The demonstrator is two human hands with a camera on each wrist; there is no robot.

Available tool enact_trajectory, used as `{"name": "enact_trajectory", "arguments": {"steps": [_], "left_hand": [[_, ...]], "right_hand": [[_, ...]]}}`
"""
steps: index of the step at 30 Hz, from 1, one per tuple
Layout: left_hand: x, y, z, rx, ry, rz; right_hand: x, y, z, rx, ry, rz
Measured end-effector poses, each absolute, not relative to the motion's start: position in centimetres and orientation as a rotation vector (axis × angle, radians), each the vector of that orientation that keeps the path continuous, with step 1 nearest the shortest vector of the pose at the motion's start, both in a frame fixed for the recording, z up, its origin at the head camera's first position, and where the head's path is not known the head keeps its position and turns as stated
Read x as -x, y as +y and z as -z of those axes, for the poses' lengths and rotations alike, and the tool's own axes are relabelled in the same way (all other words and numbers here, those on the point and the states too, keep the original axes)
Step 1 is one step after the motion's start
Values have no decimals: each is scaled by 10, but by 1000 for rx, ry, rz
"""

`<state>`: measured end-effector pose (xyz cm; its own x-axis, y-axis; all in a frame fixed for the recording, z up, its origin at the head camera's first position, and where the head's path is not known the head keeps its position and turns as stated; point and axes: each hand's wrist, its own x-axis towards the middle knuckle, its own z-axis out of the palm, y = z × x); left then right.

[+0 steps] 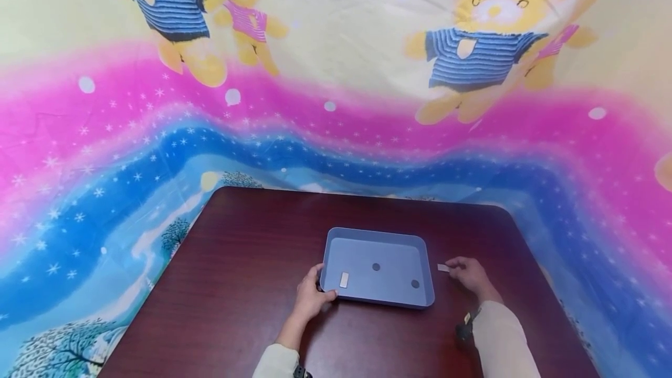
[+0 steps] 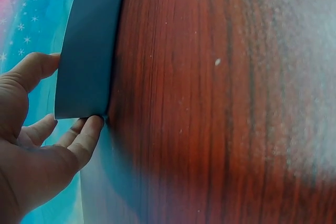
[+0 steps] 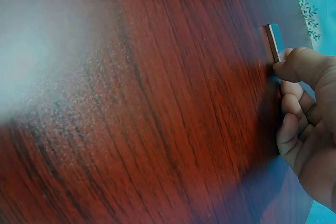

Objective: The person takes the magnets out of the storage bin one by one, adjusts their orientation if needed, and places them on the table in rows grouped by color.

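A shallow blue-grey tray [image 1: 380, 302] stands on the table. My left hand [image 1: 311, 296] grips its near left corner, thumb at the near wall and fingers around the left side; the left wrist view shows this hand [image 2: 47, 140] at the tray's corner [image 2: 89, 51]. Inside the tray lie a small pale rectangular tile [image 1: 343, 280] and two dark round discs, one disc [image 1: 375, 266] mid-tray, the other disc [image 1: 415, 284] farther right. To the right of the tray, my right hand [image 1: 469, 276] pinches a similar thin tile [image 3: 275, 40] at one end, at or just above the tabletop.
The dark red-brown wooden table [image 1: 252, 249] has rounded far corners. A printed cloth [image 1: 336, 133] with bears and snowflakes hangs behind it and along its sides. A dark wrist device [image 1: 464, 328] sits at the right sleeve.
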<state>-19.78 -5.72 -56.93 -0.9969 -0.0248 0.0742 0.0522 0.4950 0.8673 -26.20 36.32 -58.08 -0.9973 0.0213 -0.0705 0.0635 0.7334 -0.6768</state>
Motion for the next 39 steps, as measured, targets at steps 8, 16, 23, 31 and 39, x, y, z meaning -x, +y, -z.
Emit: {"name": "enact_trajectory", "arguments": {"steps": [8, 16, 23, 31, 39], "left_hand": [[197, -58, 570, 28, -2628, 1590], [196, -56, 572, 29, -2616, 1608], [196, -58, 573, 27, -2604, 1628], [195, -57, 572, 45, -2609, 1643], [197, -58, 570, 47, -2634, 1569]], "right_hand": [[263, 364, 582, -52, 2881, 1111], [256, 363, 577, -105, 2843, 1205], [251, 360, 575, -98, 2892, 1228], [231, 359, 569, -143, 2854, 1420], [223, 345, 545, -65, 2822, 1420]]}}
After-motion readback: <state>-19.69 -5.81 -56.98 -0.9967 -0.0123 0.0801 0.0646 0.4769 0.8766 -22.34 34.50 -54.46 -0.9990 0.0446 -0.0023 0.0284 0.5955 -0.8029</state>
